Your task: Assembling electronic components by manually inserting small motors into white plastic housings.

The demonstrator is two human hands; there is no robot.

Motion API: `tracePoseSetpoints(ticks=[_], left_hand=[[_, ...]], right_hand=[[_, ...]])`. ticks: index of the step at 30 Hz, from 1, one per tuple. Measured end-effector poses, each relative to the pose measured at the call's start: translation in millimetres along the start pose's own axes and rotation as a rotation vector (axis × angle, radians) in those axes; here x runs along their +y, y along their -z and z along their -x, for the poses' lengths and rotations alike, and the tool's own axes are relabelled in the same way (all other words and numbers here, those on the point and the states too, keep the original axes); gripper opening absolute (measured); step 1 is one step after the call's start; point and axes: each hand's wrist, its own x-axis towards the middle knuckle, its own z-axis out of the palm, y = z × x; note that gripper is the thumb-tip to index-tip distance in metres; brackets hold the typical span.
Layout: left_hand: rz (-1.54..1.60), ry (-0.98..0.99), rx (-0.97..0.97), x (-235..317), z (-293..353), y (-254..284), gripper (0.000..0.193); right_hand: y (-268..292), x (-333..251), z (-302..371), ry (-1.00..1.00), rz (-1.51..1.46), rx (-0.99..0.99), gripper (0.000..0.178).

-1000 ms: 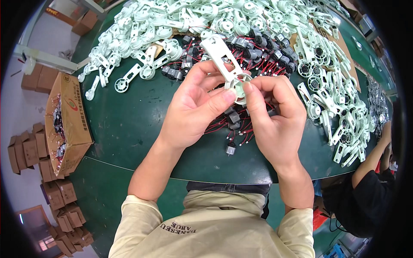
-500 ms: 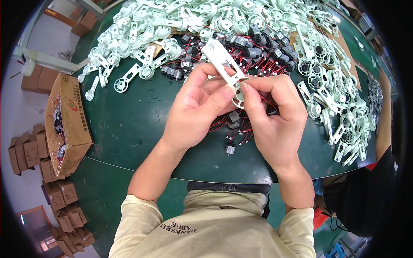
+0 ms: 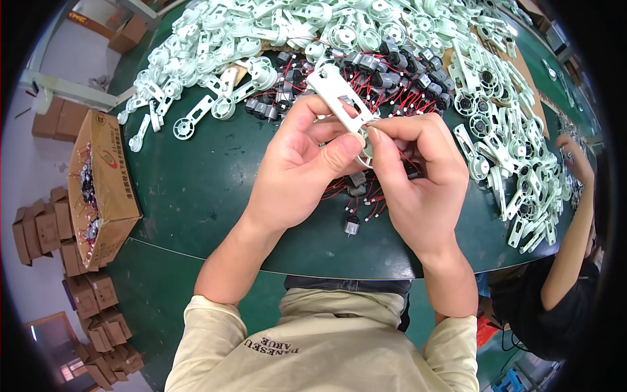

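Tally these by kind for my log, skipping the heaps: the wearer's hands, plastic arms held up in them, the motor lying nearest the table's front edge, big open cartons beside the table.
Wearer's hands, left and right: 2
Pale plastic arm: 1
Nearest motor: 1
Big open carton: 1
Total: 5

Green table (image 3: 196, 196) with pale plastic parts (image 3: 261, 29) and red-wired grey motors (image 3: 388, 80) on top

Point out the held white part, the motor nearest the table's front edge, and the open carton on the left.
Held white part (image 3: 331, 86): head view, flat face of its arm.
Motor (image 3: 352, 228): head view, its silver body.
Open carton (image 3: 121, 202): head view, outer side wall.
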Motion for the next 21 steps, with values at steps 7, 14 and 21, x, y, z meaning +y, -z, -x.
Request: tracePoseSetpoints(ticks=[7, 14, 21], left_hand=[[-0.002, -0.028, 0.01, -3.4, 0.5, 2.1, 0.033], [-0.034, -0.019, 0.004, -3.4, 1.4, 0.2, 0.035], [0.027, -0.007, 0.008, 1.1, 3.4, -3.4, 0.035]], right_hand=[[3.1, -4.0, -2.0, -0.001, 0.105, -0.078, 0.01], [3.9, -1.7, -0.8, 0.008, 0.09, -0.041, 0.009], [3.2, -4.5, 1.0, -0.015, 0.04, -0.043, 0.01]])
